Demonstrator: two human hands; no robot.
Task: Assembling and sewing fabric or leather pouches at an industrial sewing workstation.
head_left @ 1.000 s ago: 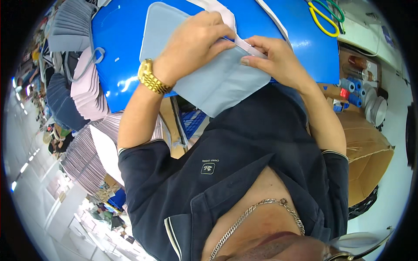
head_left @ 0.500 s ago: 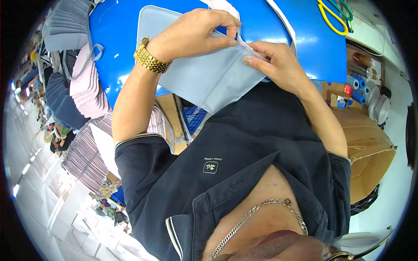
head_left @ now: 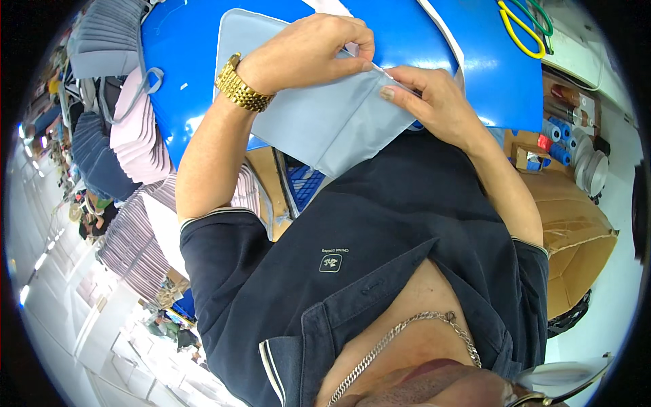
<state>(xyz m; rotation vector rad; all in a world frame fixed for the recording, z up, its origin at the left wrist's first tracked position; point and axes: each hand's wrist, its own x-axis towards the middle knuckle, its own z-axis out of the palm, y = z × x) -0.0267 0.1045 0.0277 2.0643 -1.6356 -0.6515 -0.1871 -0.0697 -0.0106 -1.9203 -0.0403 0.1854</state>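
Note:
A light grey-blue fabric panel (head_left: 312,119) with a pale edge and a crease across it lies slanted over the near edge of the blue table. My left hand (head_left: 315,54), a gold watch at its wrist, pinches the panel's upper edge between thumb and forefinger. Just to the right, my right hand (head_left: 434,102) holds the same edge, thumb on top and fingers beyond it. A short piece of pale strip shows in the narrow gap between the two hands. Beyond my left hand, more of a pale strip (head_left: 329,7) runs off the top of the view.
A white strip (head_left: 444,34) crosses the blue table (head_left: 400,41). Scissors with yellow handles (head_left: 522,34) lie at the far right, above blue thread spools (head_left: 557,139) and a cardboard box (head_left: 573,237). Stacked grey (head_left: 102,41), pink (head_left: 139,139) and striped pieces (head_left: 135,244) stand left.
My left hand has shifted very slightly right, and its fingers are closer together on the edge. Less of the pale strip shows between my hands. The panel has hardly moved.

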